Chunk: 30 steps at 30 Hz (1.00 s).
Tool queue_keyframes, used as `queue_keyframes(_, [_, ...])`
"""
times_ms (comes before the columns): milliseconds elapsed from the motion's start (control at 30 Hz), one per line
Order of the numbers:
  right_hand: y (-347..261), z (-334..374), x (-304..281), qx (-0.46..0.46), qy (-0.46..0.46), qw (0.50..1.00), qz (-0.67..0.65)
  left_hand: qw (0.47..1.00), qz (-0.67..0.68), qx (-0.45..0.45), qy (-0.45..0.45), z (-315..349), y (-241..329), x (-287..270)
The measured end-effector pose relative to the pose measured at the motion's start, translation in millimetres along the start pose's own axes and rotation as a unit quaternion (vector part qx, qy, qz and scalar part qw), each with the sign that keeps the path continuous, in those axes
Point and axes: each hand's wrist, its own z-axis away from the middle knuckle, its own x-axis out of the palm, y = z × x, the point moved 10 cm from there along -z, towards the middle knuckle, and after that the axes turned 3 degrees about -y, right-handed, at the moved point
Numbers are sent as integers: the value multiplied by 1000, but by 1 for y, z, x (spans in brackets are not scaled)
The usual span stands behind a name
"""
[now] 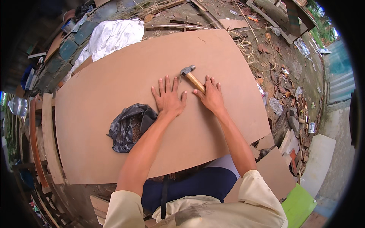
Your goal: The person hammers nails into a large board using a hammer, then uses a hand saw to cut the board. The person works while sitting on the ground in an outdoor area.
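Observation:
A large brown sheet of board (99, 83) lies flat in front of me. My left hand (169, 98) rests palm down on it, fingers spread, with nothing in it. To its right, my right hand (211, 97) grips the end of a claw hammer's wooden handle, thumb on one side and fingers on the other. The claw hammer (195, 81) lies on the board, its dark metal head pointing away and to the left. Beside my left forearm sits a crumpled black plastic bag (123, 129), open at the top, holding thin brown pieces that look like nails.
White sacking (114, 36) lies past the board's far left edge. Wooden planks (51, 140) stand along the left. Leaves, scraps and litter cover the ground (281, 76) at right, by a concrete wall (336, 125). A green panel (298, 207) lies at lower right.

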Motion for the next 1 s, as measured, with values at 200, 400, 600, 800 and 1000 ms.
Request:
queue_keyframes(200, [-8, 0, -7, -11, -1, 1000, -9, 1000, -17, -3, 17, -4, 1, 1])
queue_keyframes(400, [-5, -4, -19, -29, 67, 997, -20, 996, -14, 2, 90, -5, 3, -5])
queue_keyframes(600, [9, 43, -64, 72, 110, 991, -14, 988, 40, 54, 137, -3, 9, -16])
queue_keyframes(800, [48, 89, -71, 120, 84, 986, -77, 984, 49, 91, 143, 3, 9, -22])
queue_keyframes(1000, [54, 102, -76, 119, 61, 988, -81, 992, 37, 86, 82, 10, 34, -13])
